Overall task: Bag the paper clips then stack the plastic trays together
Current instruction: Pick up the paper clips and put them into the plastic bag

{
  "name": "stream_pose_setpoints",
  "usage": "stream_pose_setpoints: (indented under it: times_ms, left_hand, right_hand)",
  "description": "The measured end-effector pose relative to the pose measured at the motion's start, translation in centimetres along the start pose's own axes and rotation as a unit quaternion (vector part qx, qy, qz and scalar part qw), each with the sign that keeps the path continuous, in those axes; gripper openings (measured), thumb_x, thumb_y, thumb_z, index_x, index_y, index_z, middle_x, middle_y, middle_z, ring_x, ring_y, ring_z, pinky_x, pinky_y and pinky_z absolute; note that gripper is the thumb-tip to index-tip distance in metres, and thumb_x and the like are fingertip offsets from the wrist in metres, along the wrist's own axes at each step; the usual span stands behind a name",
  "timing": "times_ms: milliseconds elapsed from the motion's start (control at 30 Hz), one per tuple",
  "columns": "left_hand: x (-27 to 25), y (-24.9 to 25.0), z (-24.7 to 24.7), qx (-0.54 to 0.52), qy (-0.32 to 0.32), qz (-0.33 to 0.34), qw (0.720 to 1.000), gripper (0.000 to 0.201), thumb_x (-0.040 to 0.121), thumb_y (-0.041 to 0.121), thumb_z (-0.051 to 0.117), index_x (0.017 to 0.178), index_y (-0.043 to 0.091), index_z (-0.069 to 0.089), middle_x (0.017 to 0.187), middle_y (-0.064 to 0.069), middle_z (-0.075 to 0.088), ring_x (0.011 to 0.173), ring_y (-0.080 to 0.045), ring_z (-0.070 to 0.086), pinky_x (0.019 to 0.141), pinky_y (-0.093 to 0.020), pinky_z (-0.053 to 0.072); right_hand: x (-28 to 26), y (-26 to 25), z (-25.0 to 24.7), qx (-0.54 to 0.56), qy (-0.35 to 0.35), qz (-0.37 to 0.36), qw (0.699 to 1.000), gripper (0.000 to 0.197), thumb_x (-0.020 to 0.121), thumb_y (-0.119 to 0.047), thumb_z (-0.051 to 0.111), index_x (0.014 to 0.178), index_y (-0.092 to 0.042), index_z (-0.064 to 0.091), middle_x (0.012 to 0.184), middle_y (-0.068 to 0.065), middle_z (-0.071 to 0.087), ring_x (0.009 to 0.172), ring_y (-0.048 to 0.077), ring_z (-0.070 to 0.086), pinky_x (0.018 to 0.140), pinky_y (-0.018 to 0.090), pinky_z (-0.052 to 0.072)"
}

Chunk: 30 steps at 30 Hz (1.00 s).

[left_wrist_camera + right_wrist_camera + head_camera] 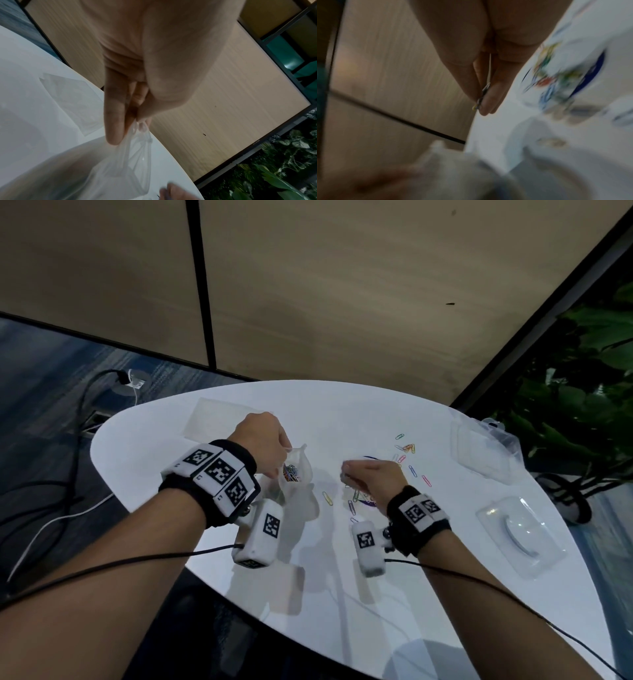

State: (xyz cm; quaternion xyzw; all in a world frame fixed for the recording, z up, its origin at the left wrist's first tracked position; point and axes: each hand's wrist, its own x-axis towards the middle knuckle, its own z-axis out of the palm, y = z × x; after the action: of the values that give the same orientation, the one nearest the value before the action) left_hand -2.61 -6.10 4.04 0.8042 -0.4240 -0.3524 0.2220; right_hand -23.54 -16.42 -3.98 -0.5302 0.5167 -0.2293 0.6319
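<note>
My left hand (270, 446) pinches the rim of a clear plastic bag (296, 470) and holds it up over the white table (342, 577); coloured paper clips lie in its bottom. The left wrist view shows the bag (135, 155) hanging from my fingertips (115, 129). My right hand (363, 474) hovers just right of the bag and pinches a few paper clips (482, 97) between thumb and fingers. Loose coloured paper clips (407, 448) lie scattered on the table beyond and under that hand. Two clear plastic trays stand at the right: one far (486, 450), one nearer (520, 529).
A flat clear sheet or bag (219, 419) lies at the table's far left. Cables (68, 508) run over the blue carpet on the left. A wood-panel wall stands behind the table, and green plants (582, 392) crowd the right edge.
</note>
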Motion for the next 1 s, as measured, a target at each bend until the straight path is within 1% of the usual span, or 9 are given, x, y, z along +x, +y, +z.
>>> stream_pose_setpoints:
  times_ms: [67,133,333,500,633,733,833,900,1000]
  left_hand:
    - [0.2,0.4,0.5,0.006,-0.001,0.002,1.0,0.022,0.09,-0.003,0.059,0.09,0.01,0.076,0.069,-0.004,0.072,0.068,-0.026,0.077,0.075,-0.04,0.065]
    - [0.3,0.9,1.0,0.002,0.004,0.002,1.0,0.022,0.091,-0.002,0.058,0.095,0.009,0.077,0.071,-0.008,0.075,0.065,-0.024,0.077,0.076,-0.039,0.065]
    - [0.6,2.2,2.1,-0.015,0.017,0.008,1.0,0.02,0.093,0.0,0.059,0.1,0.009,0.075,0.073,-0.009,0.075,0.07,-0.023,0.077,0.081,-0.039,0.064]
    - [1.3,1.9,2.5,-0.023,0.027,0.012,0.999,0.018,0.092,0.002,0.062,0.1,0.01,0.076,0.069,-0.009,0.076,0.064,-0.018,0.076,0.079,-0.037,0.065]
    - [1.4,1.8,2.5,-0.026,0.024,0.016,0.999,0.024,0.092,-0.001,0.055,0.098,0.011,0.075,0.072,-0.011,0.077,0.062,-0.017,0.076,0.078,-0.036,0.065]
    - [1.6,1.6,2.4,-0.025,0.013,0.018,0.999,0.026,0.091,-0.003,0.053,0.099,0.011,0.074,0.074,-0.012,0.077,0.063,-0.02,0.077,0.076,-0.037,0.065]
    - [1.8,1.5,2.3,-0.018,0.005,0.022,1.0,0.026,0.091,-0.003,0.055,0.099,0.012,0.074,0.077,-0.013,0.077,0.062,-0.02,0.077,0.075,-0.038,0.065]
    - [1.9,1.4,2.2,-0.013,0.005,0.024,1.0,0.026,0.091,-0.003,0.055,0.1,0.013,0.074,0.077,-0.013,0.076,0.062,-0.019,0.076,0.075,-0.038,0.065]
    - [2.0,1.4,2.0,-0.014,0.004,0.027,1.0,0.027,0.092,-0.002,0.054,0.1,0.013,0.074,0.078,-0.013,0.076,0.062,-0.021,0.077,0.074,-0.038,0.065]
  right_hand:
    - [-1.4,-2.1,1.6,0.162,-0.042,0.022,0.986,0.009,0.081,0.008,0.068,0.089,0.014,0.068,0.086,0.023,0.07,0.082,0.027,0.068,0.075,0.029,0.06]
    - [-2.5,-3.2,3.1,0.191,-0.078,0.03,0.978,0.018,0.084,0.009,0.066,0.1,0.018,0.065,0.094,0.022,0.072,0.088,0.026,0.07,0.078,0.025,0.06]
    - [-2.9,-3.5,5.2,0.008,-0.083,-0.014,0.996,0.021,0.097,-0.004,0.053,0.11,0.007,0.066,0.096,0.02,0.067,0.072,0.014,0.07,0.073,0.019,0.059]
    - [-1.8,-4.3,2.7,-0.031,-0.109,-0.08,0.99,0.028,0.096,0.007,0.045,0.115,0.004,0.066,0.108,0.023,0.068,0.09,0.024,0.068,0.078,0.027,0.06]
    - [2.3,-3.9,-1.3,-0.151,-0.014,-0.119,0.981,0.03,0.095,0.002,0.047,0.106,-0.008,0.073,0.108,0.015,0.071,0.102,0.031,0.068,0.087,0.036,0.058]
    - [8.0,-3.0,-4.9,-0.508,0.037,-0.155,0.847,0.036,0.099,-0.02,0.049,0.133,-0.018,0.059,0.144,0.007,0.052,0.132,0.025,0.048,0.113,0.035,0.036]
    - [12.1,-2.1,-7.0,-0.675,0.003,-0.11,0.73,0.055,0.101,-0.039,0.039,0.152,-0.022,0.028,0.163,0.004,0.015,0.148,0.031,0.016,0.119,0.046,0.022]
    - [13.8,-1.8,-7.8,-0.721,-0.006,-0.069,0.69,0.057,0.1,-0.046,0.031,0.152,-0.024,0.025,0.163,0.004,0.014,0.148,0.034,0.014,0.116,0.051,0.024]
    - [14.0,-1.1,-9.3,-0.755,-0.039,0.002,0.655,0.059,0.09,-0.049,0.031,0.137,-0.014,0.043,0.147,0.012,0.036,0.135,0.035,0.031,0.108,0.053,0.035]
